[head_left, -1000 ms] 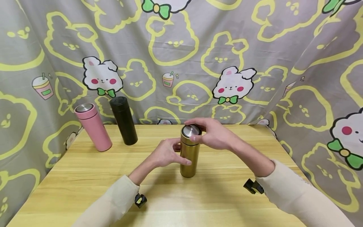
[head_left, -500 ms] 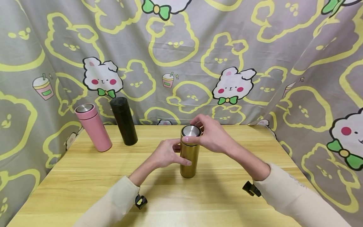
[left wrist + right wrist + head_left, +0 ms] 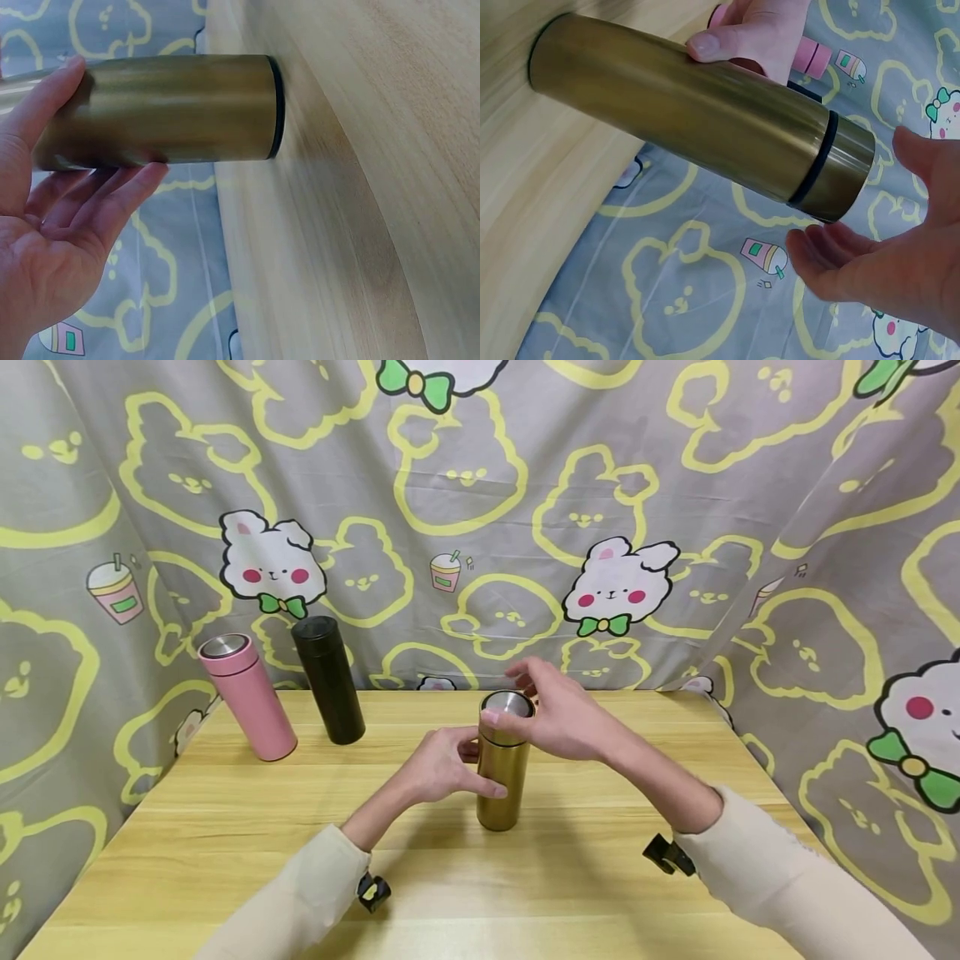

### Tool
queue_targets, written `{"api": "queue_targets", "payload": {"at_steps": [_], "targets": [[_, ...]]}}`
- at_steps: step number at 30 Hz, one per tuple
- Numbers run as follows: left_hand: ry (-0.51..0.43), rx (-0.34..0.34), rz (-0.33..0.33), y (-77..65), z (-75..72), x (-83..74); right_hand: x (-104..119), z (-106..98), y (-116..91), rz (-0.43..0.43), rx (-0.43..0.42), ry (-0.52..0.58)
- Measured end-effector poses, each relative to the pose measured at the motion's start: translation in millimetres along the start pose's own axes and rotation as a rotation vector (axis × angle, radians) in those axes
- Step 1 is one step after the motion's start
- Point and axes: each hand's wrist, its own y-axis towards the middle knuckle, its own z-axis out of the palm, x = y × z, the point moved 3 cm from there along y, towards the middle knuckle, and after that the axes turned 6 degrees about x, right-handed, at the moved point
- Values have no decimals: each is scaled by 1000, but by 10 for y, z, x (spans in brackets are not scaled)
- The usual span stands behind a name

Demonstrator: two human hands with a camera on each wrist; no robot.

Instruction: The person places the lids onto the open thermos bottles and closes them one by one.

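Observation:
A gold thermos bottle [image 3: 498,802] stands upright on the wooden table with its lid [image 3: 845,171] on. Its round lid top is silver with a dark rim. My left hand [image 3: 442,767] holds the bottle's body, thumb in front and fingers round the far side; the left wrist view shows the thumb [image 3: 46,97] across the gold wall. Around the lid, my right hand [image 3: 566,716] spreads its thumb and fingers. In the right wrist view, the thumb [image 3: 913,152] is apart from the lid, and the fingertips lie close by its edge; contact there I cannot tell.
At the back left of the table [image 3: 247,860] stand a pink thermos bottle [image 3: 253,710] with a silver lid top and a black one [image 3: 330,689]. A grey patterned curtain [image 3: 480,493] hangs behind the table and along both sides.
My right hand's fingers have lifted and spread away from the lid, while its thumb has shifted left over the front of it. The left hand and the gold bottle stay in place.

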Motion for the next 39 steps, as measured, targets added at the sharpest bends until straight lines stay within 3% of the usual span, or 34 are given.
{"api": "queue_targets", "payload": {"at_steps": [7, 11, 14, 26, 39], "targets": [[2, -1, 6, 8, -2, 1, 45, -74, -21, -42, 134, 69], [-4, 2, 2, 9, 0, 4, 48, -75, -33, -50, 206, 48], [-8, 4, 2, 6, 4, 5, 39, -71, -35, -52, 216, 26], [-10, -7, -2, -5, 7, -1, 11, -17, -14, -55, 107, 22], [-2, -16, 13, -9, 9, 2, -47, 72, -22, -23, -79, -21]]}}
